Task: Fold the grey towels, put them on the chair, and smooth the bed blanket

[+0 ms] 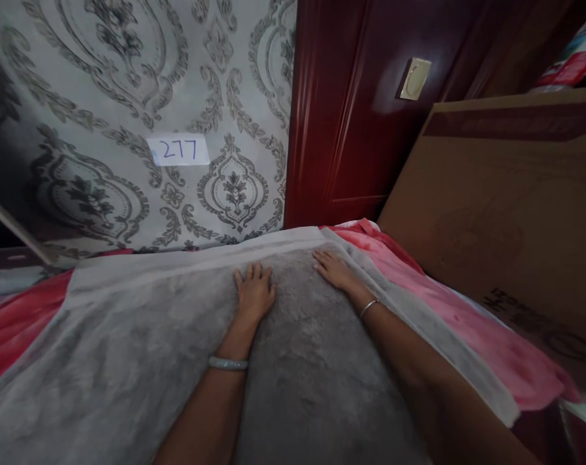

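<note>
Gently, both open hands (255, 292) touch the gray blanket (293, 336).

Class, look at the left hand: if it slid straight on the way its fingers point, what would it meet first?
Probably the pale border of the grey blanket, just past the left hand's fingers, then the patterned wall; the exact gap is hard to judge.

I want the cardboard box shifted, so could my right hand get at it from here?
Probably yes: the right hand lies flat, and only low pink bedding separates it from the box.
</note>
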`<state>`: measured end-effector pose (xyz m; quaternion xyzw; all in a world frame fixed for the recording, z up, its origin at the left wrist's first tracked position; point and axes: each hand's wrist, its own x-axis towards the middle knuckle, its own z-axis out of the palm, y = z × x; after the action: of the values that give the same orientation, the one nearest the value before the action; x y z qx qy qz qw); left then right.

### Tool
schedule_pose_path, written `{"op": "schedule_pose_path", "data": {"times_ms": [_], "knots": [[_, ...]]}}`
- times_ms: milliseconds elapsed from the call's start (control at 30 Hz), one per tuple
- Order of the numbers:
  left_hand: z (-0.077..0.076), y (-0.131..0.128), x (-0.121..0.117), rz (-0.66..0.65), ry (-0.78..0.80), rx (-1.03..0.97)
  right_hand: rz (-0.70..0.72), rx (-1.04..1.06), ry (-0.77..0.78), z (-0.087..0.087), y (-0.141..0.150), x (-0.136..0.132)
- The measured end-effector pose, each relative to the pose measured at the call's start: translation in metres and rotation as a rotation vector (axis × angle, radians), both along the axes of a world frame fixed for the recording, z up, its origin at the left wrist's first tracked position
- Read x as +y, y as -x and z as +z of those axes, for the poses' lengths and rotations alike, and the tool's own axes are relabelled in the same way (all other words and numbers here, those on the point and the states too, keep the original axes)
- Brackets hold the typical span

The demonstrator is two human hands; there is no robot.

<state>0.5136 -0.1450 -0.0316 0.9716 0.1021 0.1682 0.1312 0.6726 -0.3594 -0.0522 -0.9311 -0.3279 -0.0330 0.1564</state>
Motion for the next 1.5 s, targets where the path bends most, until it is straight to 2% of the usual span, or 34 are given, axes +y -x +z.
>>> {"op": "schedule_pose_path", "data": {"times_ms": [200, 400, 567, 667, 867, 1000, 1100, 1200, 1267, 1367, 1433, 1500], "knots": [[-0.006, -0.003, 0.004, 0.004, 0.002, 0.043, -0.238, -0.074, -0.065, 0.022, -0.027, -0.008], [-0.012, -0.007, 0.008, -0.013, 0.127, 0.014, -0.476, -0.047, -0.058, 0.035, -0.063, -0.018], [-0.014, -0.007, 0.008, -0.012, 0.134, 0.014, -0.52, 0.064, -0.024, 0.047, -0.093, -0.009], [-0.01, -0.004, 0.006, 0.003, 0.057, 0.078, -0.507, 0.065, -0.03, 0.048, -0.096, 0.003], [-0.004, 0.001, 0.0, 0.035, -0.147, 0.181, -0.613, 0.024, -0.045, 0.035, -0.087, 0.008], [-0.004, 0.002, -0.001, 0.042, -0.128, 0.179, -0.576, 0.038, -0.012, 0.039, -0.08, 0.009], [-0.003, 0.004, -0.001, 0.034, -0.084, 0.188, -0.502, -0.064, -0.008, 0.036, -0.056, 0.014], [-0.003, 0.005, -0.001, 0.02, -0.044, 0.187, -0.245, -0.21, 0.041, 0.015, -0.022, 0.014], [-0.006, 0.006, -0.002, 0.02, -0.03, 0.187, -0.127, -0.186, 0.127, -0.003, -0.005, 0.011], [-0.01, 0.009, -0.007, 0.031, -0.029, 0.174, -0.146, -0.077, 0.217, -0.021, 0.007, 0.007], [-0.01, 0.011, -0.007, 0.015, -0.039, 0.183, -0.177, -0.061, 0.215, -0.028, 0.013, 0.005], [-0.006, 0.015, 0.002, -0.035, -0.066, 0.209, -0.209, -0.077, 0.185, -0.034, 0.022, 0.003]]}}
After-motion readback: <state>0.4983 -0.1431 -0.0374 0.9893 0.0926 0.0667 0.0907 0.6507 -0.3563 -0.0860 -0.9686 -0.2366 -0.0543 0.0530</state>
